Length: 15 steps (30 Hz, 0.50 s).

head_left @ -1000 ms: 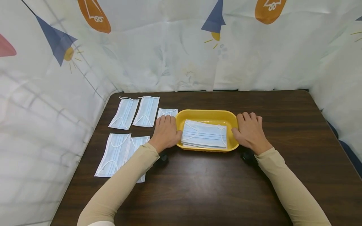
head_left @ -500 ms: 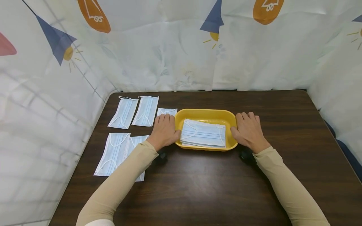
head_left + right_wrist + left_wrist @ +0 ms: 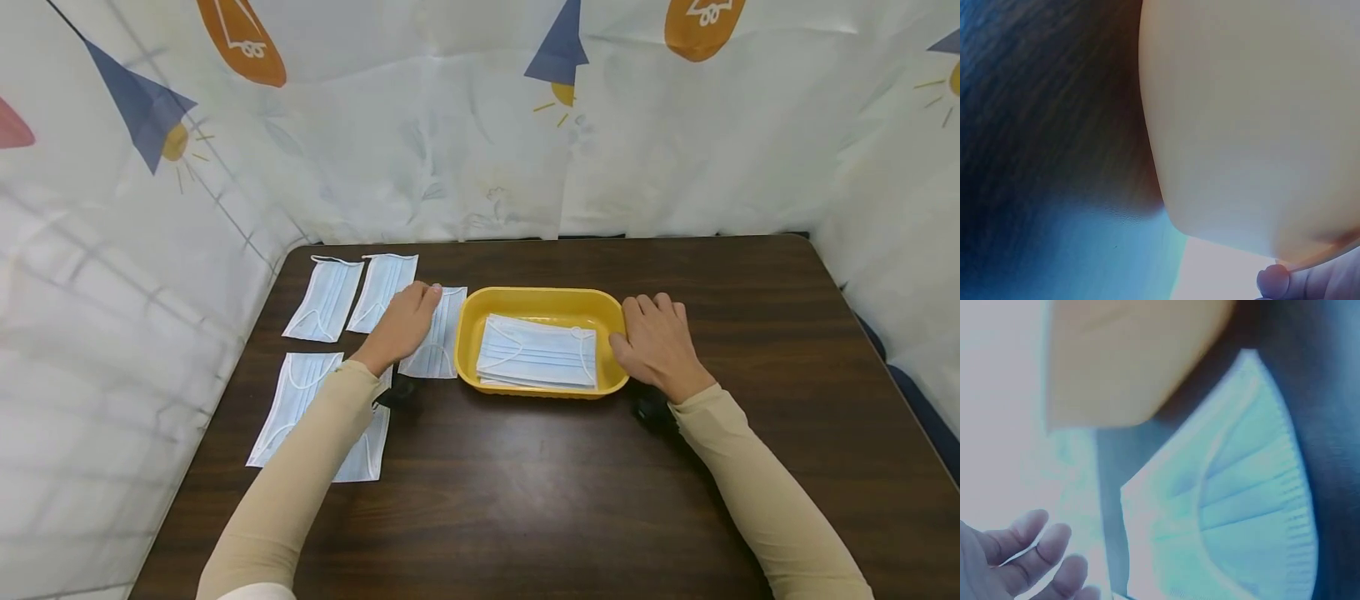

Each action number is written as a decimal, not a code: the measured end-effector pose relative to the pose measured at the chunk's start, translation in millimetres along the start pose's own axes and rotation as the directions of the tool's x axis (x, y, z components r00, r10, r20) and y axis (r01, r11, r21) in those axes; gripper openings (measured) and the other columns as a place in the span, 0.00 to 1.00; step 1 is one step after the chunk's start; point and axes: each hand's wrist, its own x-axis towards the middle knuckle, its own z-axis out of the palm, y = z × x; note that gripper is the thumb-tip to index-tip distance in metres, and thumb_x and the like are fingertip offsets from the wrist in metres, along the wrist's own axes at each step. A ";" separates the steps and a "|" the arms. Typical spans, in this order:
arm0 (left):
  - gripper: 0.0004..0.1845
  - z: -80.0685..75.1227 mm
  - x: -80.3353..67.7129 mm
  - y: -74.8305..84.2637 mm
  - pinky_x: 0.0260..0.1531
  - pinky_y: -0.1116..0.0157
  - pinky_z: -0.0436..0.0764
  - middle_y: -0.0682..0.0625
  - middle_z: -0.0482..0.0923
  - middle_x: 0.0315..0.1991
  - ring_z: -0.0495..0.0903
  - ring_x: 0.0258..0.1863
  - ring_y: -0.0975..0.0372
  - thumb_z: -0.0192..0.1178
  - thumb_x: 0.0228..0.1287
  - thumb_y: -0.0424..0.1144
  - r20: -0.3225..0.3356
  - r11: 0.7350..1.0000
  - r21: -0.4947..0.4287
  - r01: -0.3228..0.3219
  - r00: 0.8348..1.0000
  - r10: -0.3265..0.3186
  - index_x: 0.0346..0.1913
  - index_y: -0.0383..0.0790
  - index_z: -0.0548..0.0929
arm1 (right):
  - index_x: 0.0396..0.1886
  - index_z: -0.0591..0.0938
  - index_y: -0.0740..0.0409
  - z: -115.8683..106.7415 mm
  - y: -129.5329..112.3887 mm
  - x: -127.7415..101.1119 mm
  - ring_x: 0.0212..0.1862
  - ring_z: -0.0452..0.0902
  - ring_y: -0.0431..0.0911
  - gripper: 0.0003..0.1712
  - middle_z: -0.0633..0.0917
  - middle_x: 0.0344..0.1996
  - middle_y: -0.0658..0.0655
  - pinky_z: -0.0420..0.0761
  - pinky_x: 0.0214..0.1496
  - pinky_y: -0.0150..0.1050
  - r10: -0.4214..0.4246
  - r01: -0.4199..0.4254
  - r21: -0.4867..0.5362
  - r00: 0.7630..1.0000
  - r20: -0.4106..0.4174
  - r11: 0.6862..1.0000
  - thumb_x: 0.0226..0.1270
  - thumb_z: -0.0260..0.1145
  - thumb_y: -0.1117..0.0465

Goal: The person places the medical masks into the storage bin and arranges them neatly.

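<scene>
A yellow plastic tray sits on the table, holding a stack of pale blue face masks. My right hand grips the tray's right end, thumb over the rim; in the right wrist view a fingertip meets the tray's edge. Left of the tray, my left hand is over the loose masks, its fingers loosely bent around nothing in the left wrist view. It partly covers a face mask that lies against the tray's left side.
Two masks lie at the back left, one of them this mask. Nearer, another mask and an overlapping one are partly under my left forearm. A white printed curtain hangs behind and beside the brown table.
My left hand has let go of the tray's left end and moved left over the masks, uncovering more of the mask beside the tray. My right hand stays on the tray.
</scene>
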 end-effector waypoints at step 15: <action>0.38 -27.8 3.0 -32.4 0.60 0.52 0.83 0.35 0.73 0.67 0.82 0.62 0.44 0.39 0.79 0.62 0.156 0.920 -0.266 0.287 0.955 -0.253 0.71 0.31 0.66 | 0.36 0.74 0.61 1.3 1.3 -0.1 0.38 0.62 0.57 0.13 0.73 0.29 0.58 0.60 0.45 0.52 -0.001 0.001 0.019 1.000 -0.007 1.000 0.69 0.50 0.55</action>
